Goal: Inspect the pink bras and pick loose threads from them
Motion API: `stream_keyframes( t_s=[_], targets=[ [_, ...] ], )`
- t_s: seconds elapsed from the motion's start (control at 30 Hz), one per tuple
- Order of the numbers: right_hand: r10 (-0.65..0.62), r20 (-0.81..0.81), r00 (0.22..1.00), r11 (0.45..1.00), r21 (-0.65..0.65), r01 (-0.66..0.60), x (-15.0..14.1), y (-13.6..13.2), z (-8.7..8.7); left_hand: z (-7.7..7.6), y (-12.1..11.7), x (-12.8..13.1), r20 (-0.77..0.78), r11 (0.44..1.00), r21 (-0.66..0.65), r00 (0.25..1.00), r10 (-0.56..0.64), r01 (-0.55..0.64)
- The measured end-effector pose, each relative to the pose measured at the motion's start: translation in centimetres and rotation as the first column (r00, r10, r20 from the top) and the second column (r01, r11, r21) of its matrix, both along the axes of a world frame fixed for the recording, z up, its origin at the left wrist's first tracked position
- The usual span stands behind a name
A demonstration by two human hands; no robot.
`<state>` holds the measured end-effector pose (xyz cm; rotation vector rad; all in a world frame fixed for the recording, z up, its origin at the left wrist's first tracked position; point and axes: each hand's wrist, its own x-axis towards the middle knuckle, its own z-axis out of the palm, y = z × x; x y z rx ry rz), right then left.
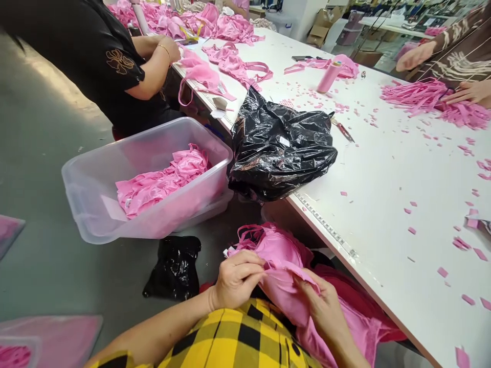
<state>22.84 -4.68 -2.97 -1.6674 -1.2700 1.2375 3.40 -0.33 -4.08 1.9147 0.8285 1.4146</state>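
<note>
Left hand [238, 278] pinching, fingers [245, 257] bent — right hand [321, 299] near it, partly curled — forearms [164, 327] angled inward.

White worktop [383, 179] running from top of frame to lower right; glossy black plastic bag [284, 148] at its edge, centre of frame; pink garments [238, 28] heaped at top; pink cylinder [329, 77] upright, upper right; red-handled snips [343, 129] just beside bag; pink strap bundle [414, 97] farther right; measuring strip [326, 225] along near edge; small pink scraps [411, 230] scattered toward lower right
</note>
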Motion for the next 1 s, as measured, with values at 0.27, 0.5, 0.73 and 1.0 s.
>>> stream_keyframes(
  t_s=[0.27, 0.5, 0.73, 1.0],
  targets=[
    [0.112, -0.074, 0.991, 0.994, 0.004, -0.112, -0.2, 1.1, 1.6, 1.6, 0.7, -0.5, 0.001, 0.966, -0.151, 0.977, -0.211, 0.209],
    [0.134, -0.105, 0.985, 0.991, 0.011, -0.133, -1.1, 1.2, 2.2, 2.7, 1.2, -1.1, -0.127, 0.895, -0.345, 0.931, -0.343, 0.283],
    [0.128, -0.133, 0.983, 0.990, 0.072, -0.119, 0.1, 1.7, 2.6, 2.5, 0.8, -0.7, -0.206, 0.948, -0.195, 0.934, -0.291, 0.253],
    [0.055, -0.102, 0.993, 0.990, 0.133, -0.042, -0.1, 2.4, 2.4, 2.0, 1.8, 0.4, -0.303, 0.948, -0.168, 0.901, -0.309, 0.269]
  ],
)
